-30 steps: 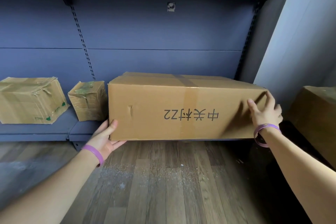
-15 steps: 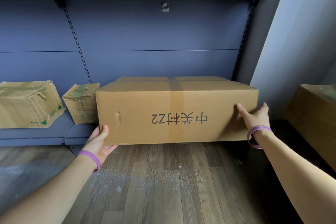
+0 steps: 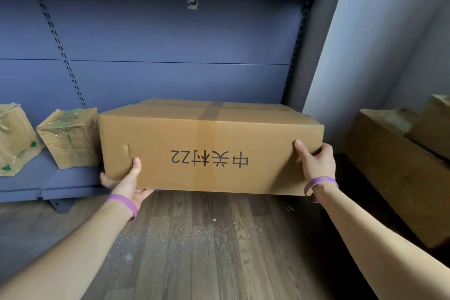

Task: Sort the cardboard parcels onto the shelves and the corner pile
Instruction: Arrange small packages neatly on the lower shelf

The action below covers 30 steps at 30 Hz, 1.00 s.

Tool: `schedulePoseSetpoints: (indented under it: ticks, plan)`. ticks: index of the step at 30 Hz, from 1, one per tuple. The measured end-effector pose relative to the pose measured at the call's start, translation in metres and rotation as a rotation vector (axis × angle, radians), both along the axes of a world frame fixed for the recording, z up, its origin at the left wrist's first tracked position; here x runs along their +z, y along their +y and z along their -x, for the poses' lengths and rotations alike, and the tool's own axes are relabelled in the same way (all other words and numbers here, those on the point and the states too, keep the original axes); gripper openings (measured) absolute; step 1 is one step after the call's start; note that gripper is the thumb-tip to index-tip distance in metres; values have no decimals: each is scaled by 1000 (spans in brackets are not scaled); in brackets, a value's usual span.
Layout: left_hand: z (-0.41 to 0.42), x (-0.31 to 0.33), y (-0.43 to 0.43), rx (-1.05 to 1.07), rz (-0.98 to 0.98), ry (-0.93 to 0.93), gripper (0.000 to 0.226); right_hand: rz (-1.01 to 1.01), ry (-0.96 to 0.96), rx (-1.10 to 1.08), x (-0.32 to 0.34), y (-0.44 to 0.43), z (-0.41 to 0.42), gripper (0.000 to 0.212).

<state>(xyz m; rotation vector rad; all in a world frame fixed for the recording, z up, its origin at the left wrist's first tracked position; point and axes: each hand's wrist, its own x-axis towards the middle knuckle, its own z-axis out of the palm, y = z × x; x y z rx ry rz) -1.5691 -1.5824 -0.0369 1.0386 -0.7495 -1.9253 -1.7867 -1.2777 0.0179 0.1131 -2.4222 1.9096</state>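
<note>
Cardboard parcel [image 3: 211, 148] at bottom shelf [image 3: 70, 182] | left hand [image 3: 126, 182] grips its lower-left corner | right hand [image 3: 316, 163] grips its right end

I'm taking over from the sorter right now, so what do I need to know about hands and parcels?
The left hand grips the large box at its lower left corner; the right hand grips its right end.
The box is at the front of the lower shelf, beside a small taped parcel; another parcel stands further left.
Boxes lie in the corner pile.
Left: likely push the box home, release.
</note>
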Motion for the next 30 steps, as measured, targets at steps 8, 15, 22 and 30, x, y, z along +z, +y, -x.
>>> schedulePoseSetpoints:
  ticks: [8,15,22,30]
  plan:
    - [4,5,-5,-41,-93,0,104,-17,225,-32,8,-20,-40,52]
    - [18,2,5,-227,-92,-29,106,-76,344,-8,6,-55,-83,60]
    - [22,7,16,-254,-121,-33,127,-21,291,-43,-4,-35,-59,51]
    - [23,21,18,-372,-171,70,94,26,284,-133,0,-26,-37,39]
